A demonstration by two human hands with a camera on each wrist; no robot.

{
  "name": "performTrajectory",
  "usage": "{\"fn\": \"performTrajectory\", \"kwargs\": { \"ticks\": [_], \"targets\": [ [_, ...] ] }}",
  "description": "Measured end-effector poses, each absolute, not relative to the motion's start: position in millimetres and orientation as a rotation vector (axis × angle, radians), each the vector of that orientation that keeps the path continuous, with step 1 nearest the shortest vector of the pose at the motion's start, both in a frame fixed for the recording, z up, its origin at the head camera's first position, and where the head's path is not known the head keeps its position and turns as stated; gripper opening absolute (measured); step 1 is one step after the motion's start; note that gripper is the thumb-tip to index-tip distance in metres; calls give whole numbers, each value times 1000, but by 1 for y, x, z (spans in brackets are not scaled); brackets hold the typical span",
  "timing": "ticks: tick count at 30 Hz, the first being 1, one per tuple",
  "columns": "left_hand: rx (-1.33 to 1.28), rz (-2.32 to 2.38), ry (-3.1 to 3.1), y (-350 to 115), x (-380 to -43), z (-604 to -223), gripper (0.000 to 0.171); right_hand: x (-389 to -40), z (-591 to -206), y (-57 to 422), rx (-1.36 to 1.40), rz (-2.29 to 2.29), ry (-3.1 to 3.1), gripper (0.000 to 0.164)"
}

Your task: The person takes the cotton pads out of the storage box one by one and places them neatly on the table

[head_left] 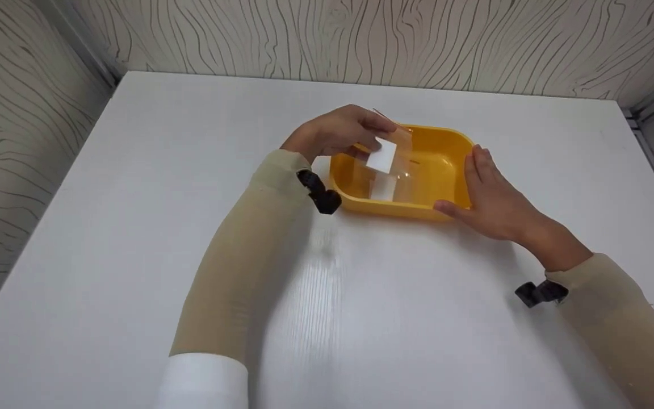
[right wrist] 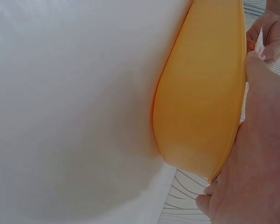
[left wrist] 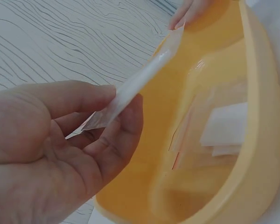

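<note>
My left hand (head_left: 345, 132) pinches a clear zip bag (head_left: 403, 150) with a white slip (head_left: 382, 155) in it, held over the left part of a yellow plastic basin (head_left: 437, 139). In the left wrist view the bag (left wrist: 142, 77) is seen nearly edge-on between thumb and fingers. More clear bags with red seal lines and white slips (left wrist: 226, 123) lie inside the basin, below the held one. My right hand (head_left: 500, 201) rests on the basin's right end, fingers straight along the rim and thumb at the front edge.
The basin stands on a white table (head_left: 418, 318), toward its back edge. Wood-grain patterned panels (head_left: 332, 37) rise behind the table and at its sides. A black wrist mount (head_left: 320, 192) sits on the left sleeve, another (head_left: 541, 293) on the right.
</note>
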State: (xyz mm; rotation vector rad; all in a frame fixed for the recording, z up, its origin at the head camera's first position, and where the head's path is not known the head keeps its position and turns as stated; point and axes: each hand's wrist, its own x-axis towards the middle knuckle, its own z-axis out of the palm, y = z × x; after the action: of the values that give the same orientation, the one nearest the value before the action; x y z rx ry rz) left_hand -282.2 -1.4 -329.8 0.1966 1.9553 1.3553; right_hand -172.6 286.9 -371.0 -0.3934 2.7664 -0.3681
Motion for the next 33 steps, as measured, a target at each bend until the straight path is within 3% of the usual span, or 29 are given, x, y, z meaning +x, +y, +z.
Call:
{"fn": "performTrajectory", "kwargs": {
  "ticks": [33],
  "targets": [
    [214, 1527, 1986, -63, -278, -333, 46, -170, -373, 288, -424, -361, 2797, 116]
  ]
}}
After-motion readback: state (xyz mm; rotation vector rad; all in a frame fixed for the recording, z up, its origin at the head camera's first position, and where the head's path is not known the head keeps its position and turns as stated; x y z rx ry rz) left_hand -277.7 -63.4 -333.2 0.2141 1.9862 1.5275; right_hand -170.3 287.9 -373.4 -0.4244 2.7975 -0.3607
